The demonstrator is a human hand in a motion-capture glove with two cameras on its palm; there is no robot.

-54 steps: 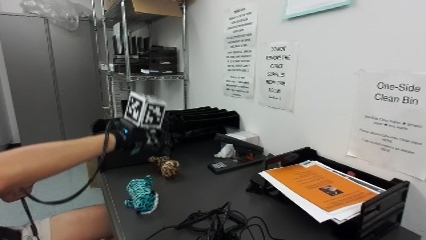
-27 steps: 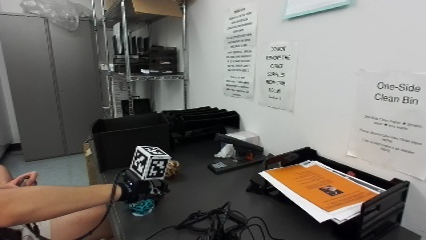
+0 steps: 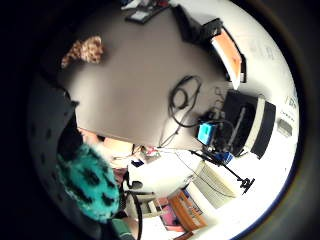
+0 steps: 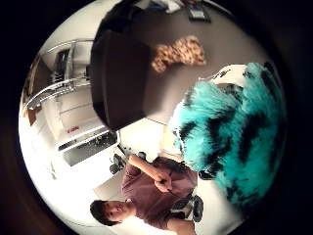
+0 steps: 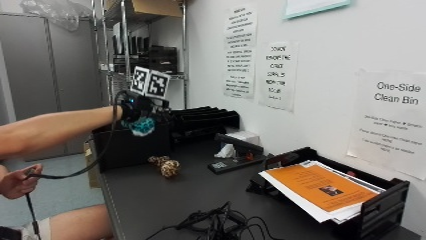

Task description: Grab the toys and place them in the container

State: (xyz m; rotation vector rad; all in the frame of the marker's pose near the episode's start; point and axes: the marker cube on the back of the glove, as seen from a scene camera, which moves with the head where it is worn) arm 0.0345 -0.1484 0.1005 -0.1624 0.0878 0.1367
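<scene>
The right hand [image 5: 136, 112] was raised above the table [image 5: 173, 200], fingers closed around the teal toy [image 5: 142, 126], near the black container [image 5: 130, 145] at the far left. The leopard toy [image 5: 165, 166] lay on the table beside the container.

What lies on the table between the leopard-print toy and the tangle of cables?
Only bare tabletop lies between the leopard-print toy and the cables, clearest in the outside view.
</scene>
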